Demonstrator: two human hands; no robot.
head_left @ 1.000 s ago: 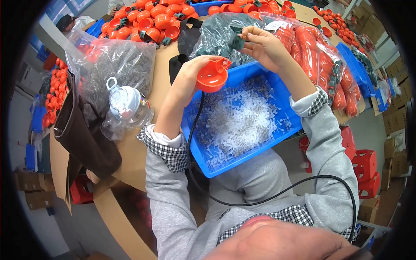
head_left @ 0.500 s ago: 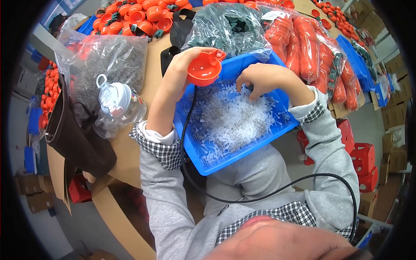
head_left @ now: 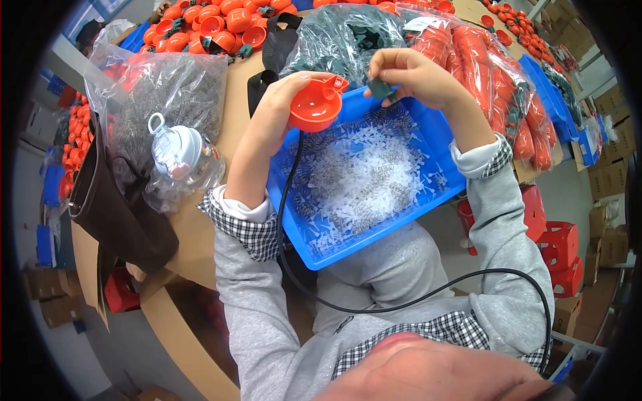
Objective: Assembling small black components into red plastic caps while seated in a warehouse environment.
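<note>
Right hand [head_left: 414, 77] has risen from the blue bin [head_left: 428, 134], pinching what looks like a small green clip [head_left: 382, 89] beside the orange cap [head_left: 315, 107] gripped in left hand [head_left: 281, 110]; best aligned squarely over the bin.

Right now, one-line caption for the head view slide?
Left hand holds an orange cap, right hand a small dark green part, above a blue tray of small white pieces.

Both forearms rise from the lower edge toward the upper middle of the frame. The left hand [head_left: 277, 107] is curled closed, palm turned inward. The right hand [head_left: 414, 77] pinches with its fingers [head_left: 382, 67], wrist bent.
</note>
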